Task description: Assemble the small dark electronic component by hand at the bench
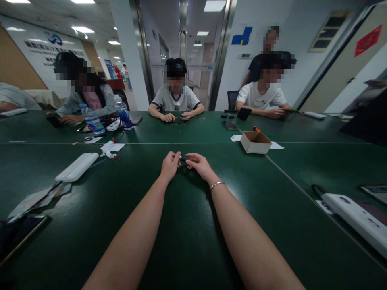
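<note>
Between my two hands, over the green table [187,225], is a small dark stick-shaped object [183,158] with a shiny silvery part towards its left end. My left hand [170,166] pinches that left end between thumb and fingers. From the other side, my right hand [200,165], with a bracelet at its wrist, grips the dark right end. Fingers cover both ends, and the object is too small for me to tell its exact kind.
An open white box [256,143] stands ahead to the right. White power bank-like blocks lie at left [77,167] and right [356,217]. A phone [22,235] rests at lower left. Bottles [92,119] stand at far left. Several people sit across the table.
</note>
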A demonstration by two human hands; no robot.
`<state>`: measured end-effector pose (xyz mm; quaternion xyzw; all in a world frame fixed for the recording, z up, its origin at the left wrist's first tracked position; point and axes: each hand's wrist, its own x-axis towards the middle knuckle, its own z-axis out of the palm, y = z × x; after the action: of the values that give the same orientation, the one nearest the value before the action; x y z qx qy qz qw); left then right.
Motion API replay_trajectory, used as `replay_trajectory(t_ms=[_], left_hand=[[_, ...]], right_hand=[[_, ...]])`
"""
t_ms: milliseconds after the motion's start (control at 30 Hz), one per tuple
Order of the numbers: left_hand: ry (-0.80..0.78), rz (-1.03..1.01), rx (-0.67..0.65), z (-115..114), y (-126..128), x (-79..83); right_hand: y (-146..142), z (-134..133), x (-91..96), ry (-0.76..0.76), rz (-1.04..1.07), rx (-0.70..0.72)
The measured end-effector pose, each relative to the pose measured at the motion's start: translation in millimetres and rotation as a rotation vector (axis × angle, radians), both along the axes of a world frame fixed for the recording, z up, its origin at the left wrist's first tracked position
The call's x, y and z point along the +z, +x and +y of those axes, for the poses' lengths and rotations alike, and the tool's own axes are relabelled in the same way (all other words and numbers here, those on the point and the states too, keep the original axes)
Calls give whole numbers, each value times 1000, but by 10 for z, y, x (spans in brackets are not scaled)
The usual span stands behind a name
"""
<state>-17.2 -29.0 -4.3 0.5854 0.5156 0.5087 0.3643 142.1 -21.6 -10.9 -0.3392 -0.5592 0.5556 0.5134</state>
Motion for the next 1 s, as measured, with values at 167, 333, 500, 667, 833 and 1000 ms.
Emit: replay_trajectory(t_ms=[167,333,500,667,833,1000], left_hand=[[-16,93,63,-61,-12,59],[-18,232,126,-129,-22,130],[-62,296,166,-171,-13,200],[-84,352,197,-170,-2,228],[-90,345,158,-172,6,212],[-98,321,109,-177,0,197]], right_hand=[[-9,-24,30,15,-7,9],[-4,-33,41,26,-46,-3],[1,-43,55,58,-82,-16],[-13,-48,62,72,-100,-37],[-25,-26,35,51,-80,-56],[-15,-10,13,42,-62,-65]])
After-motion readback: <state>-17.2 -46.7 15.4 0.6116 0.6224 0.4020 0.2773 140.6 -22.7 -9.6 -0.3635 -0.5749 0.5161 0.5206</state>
